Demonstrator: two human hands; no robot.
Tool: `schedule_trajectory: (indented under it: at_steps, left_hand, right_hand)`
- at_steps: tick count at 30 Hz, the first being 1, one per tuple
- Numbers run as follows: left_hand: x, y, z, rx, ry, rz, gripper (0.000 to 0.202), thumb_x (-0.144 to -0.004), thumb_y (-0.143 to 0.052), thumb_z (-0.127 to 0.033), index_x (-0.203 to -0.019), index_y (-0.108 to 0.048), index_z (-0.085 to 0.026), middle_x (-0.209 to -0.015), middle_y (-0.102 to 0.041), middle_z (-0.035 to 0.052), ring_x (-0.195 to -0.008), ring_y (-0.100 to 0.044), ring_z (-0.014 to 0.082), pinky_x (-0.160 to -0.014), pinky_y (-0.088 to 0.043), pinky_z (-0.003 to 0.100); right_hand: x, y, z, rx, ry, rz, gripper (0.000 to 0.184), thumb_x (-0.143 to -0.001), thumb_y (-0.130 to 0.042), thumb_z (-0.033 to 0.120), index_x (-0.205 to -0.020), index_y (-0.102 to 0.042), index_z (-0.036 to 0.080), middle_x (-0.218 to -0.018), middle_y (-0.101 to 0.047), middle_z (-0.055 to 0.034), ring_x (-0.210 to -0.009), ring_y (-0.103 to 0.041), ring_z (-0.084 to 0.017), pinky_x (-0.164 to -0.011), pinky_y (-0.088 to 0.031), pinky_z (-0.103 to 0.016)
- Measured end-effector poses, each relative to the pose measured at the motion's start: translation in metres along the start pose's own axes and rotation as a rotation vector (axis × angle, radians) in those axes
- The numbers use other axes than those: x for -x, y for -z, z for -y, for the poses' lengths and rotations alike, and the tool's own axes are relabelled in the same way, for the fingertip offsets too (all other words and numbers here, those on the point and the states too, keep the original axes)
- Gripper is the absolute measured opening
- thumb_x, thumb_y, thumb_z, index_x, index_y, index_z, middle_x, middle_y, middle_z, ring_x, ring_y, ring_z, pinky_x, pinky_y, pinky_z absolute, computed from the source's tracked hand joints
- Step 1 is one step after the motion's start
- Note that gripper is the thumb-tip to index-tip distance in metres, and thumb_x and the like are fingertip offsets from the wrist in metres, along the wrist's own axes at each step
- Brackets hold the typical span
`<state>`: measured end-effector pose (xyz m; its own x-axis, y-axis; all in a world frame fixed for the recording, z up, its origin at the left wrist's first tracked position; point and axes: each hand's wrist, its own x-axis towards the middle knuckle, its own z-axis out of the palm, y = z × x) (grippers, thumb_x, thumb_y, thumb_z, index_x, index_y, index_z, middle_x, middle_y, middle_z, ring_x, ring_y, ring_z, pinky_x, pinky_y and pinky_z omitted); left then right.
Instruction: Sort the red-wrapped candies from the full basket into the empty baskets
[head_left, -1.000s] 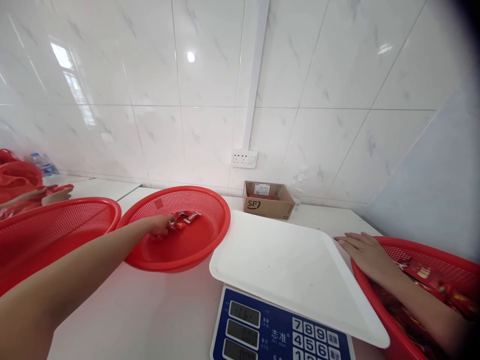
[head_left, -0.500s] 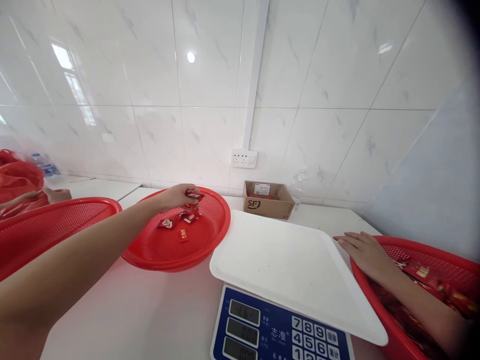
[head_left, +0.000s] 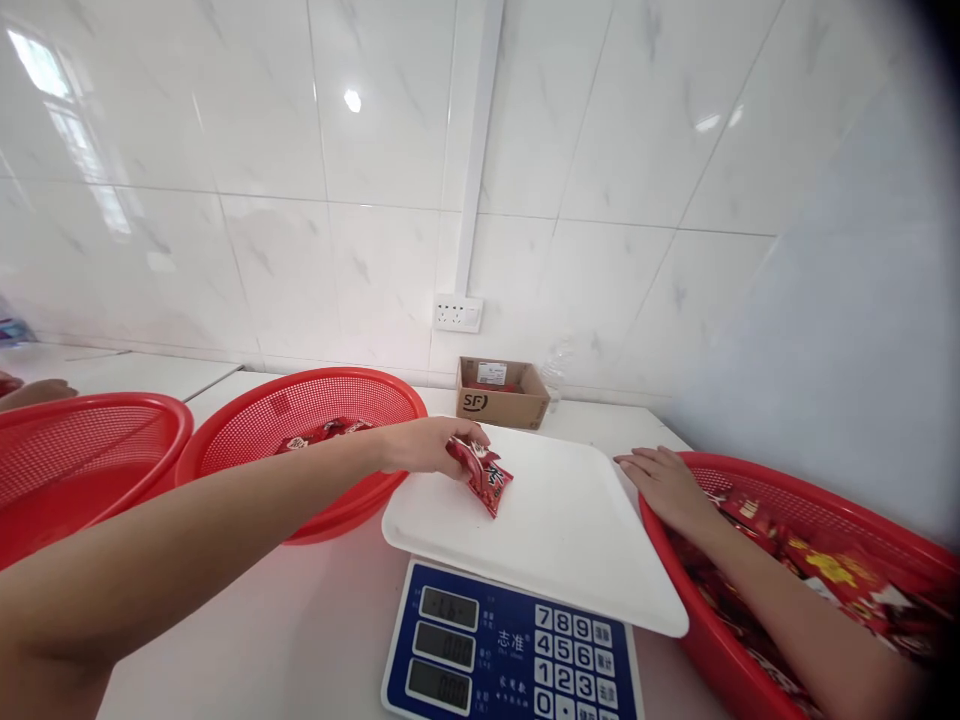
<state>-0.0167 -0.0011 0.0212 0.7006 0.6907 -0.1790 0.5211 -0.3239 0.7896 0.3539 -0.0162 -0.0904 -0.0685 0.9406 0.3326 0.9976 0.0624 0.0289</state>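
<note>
Pinching a small, glossy red plastic packet – left hand, fingers closed on its upper end, above the white rectangular scale pan, inside its left edge; contact unclear. Progress, judged: packet not yet let go; similar wrapped pieces left in the round red perforated basket beside that edge. Packet: crinkled, tilted, white and dark print, perhaps two overlapping. Right hand – fingers straight, close together, near pan's right edge.

The box reads "SF"; the scale bears "志准", keys numbered 0 to 9, and lower displays showing 0.00.
</note>
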Motion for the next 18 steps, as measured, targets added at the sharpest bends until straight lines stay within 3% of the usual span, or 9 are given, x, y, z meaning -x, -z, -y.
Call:
schedule_trajectory:
  at_steps: [4, 7, 12, 14, 16, 18]
  left_hand:
    - [0.005, 0.003, -0.003, -0.115, 0.003, 0.089, 0.047, -0.071, -0.062, -0.024, -0.117, -0.054, -0.032, -0.112, -0.062, -0.0003, -0.103, -0.057, 0.0193, -0.085, -0.046, 0.031]
    - [0.010, 0.015, 0.005, -0.195, 0.043, 0.031, 0.048, -0.076, -0.057, -0.034, -0.123, -0.049, -0.034, -0.128, -0.053, 0.0010, -0.121, -0.044, 0.0223, -0.094, -0.041, 0.034]
    - [0.041, 0.044, 0.020, -0.321, 0.148, -0.074, 0.059, -0.079, -0.049, -0.050, -0.134, -0.036, -0.033, -0.140, -0.040, 0.0031, -0.127, -0.036, 0.0268, -0.100, -0.035, 0.041]
    - [0.065, 0.048, 0.025, -0.421, 0.205, 0.002, 0.075, -0.074, -0.053, -0.057, -0.139, -0.025, -0.035, -0.146, -0.032, 0.0026, -0.129, -0.033, 0.0301, -0.100, -0.034, 0.044]
    - [0.089, 0.045, 0.032, -0.524, 0.295, 0.154, 0.091, -0.068, -0.059, -0.061, -0.143, -0.014, -0.036, -0.150, -0.023, 0.0033, -0.132, -0.028, 0.0340, -0.100, -0.033, 0.048]
    - [0.110, 0.038, 0.045, -0.613, 0.419, 0.244, 0.096, -0.067, -0.060, -0.060, -0.143, -0.008, -0.034, -0.152, -0.014, 0.0040, -0.135, -0.018, 0.0359, -0.101, -0.029, 0.052]
  right_hand:
    - [0.000, 0.002, 0.003, -0.027, -0.053, 0.004, 0.051, -0.083, -0.020, 0.034, -0.096, -0.066, 0.018, -0.108, -0.066, -0.0060, -0.113, -0.051, -0.024, -0.105, -0.027, -0.047]
    - [-0.001, 0.004, 0.005, -0.031, -0.064, 0.029, 0.052, -0.083, -0.019, 0.035, -0.097, -0.066, 0.018, -0.108, -0.066, -0.0055, -0.114, -0.050, -0.023, -0.106, -0.028, -0.047]
    - [0.000, 0.005, 0.001, 0.026, -0.012, 0.030, 0.052, -0.081, -0.018, 0.031, -0.097, -0.066, 0.018, -0.107, -0.066, -0.0059, -0.112, -0.051, -0.025, -0.104, -0.030, -0.048]
    - [0.000, 0.004, -0.001, 0.058, 0.047, 0.033, 0.052, -0.080, -0.019, 0.030, -0.096, -0.067, 0.016, -0.106, -0.067, -0.0075, -0.111, -0.052, -0.027, -0.103, -0.031, -0.049]
    - [-0.001, 0.002, -0.003, 0.061, 0.077, 0.032, 0.052, -0.079, -0.020, 0.031, -0.094, -0.067, 0.016, -0.104, -0.067, -0.0082, -0.110, -0.053, -0.028, -0.102, -0.033, -0.049]
    - [-0.001, 0.001, -0.004, 0.024, 0.058, -0.024, 0.052, -0.079, -0.020, 0.033, -0.090, -0.068, 0.018, -0.100, -0.069, -0.0074, -0.107, -0.056, -0.028, -0.100, -0.035, -0.049]
